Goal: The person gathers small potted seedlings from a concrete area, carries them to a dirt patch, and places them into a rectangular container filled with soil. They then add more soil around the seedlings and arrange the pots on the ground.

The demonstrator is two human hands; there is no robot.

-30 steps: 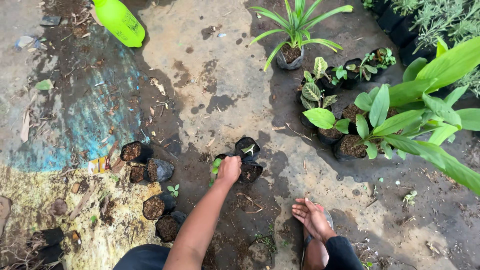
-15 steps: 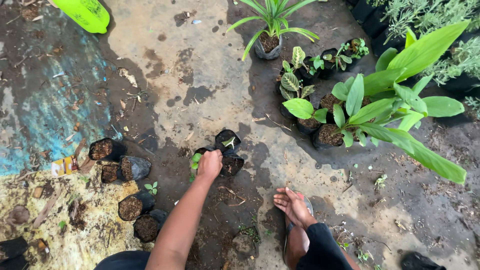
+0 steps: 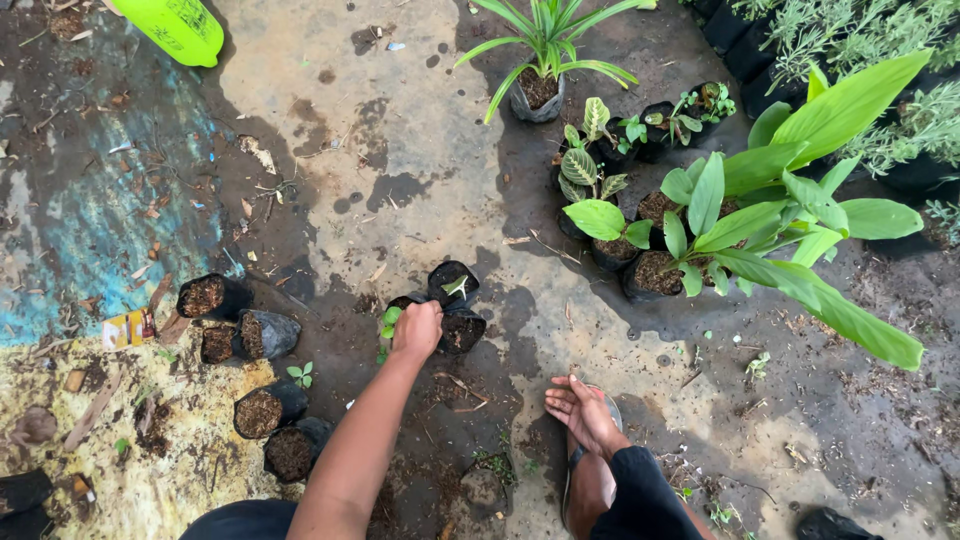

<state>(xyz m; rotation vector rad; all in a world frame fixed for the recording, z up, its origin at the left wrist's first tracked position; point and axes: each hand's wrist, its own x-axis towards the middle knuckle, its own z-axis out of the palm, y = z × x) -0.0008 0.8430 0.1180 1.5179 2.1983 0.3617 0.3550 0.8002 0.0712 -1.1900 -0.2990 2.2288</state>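
Barely moved: left hand (image 3: 417, 331) clenched on seedling bag (image 3: 402, 310); right hand (image 3: 583, 410) open, well apart; bare concrete (image 3: 420, 150) beyond.

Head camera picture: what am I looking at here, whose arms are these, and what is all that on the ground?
The camera sits on a person's head and looks down, so the arms are their own. The left hand reaches forward and rests on a small black nursery bag holding a green seedling; whether it grips it is unclear. The right hand lies open, palm up, over their knee, holding nothing. Around them on the wet concrete ground: more soil-filled black bags, taller leafy potted plants, and a bright green container at the top edge.
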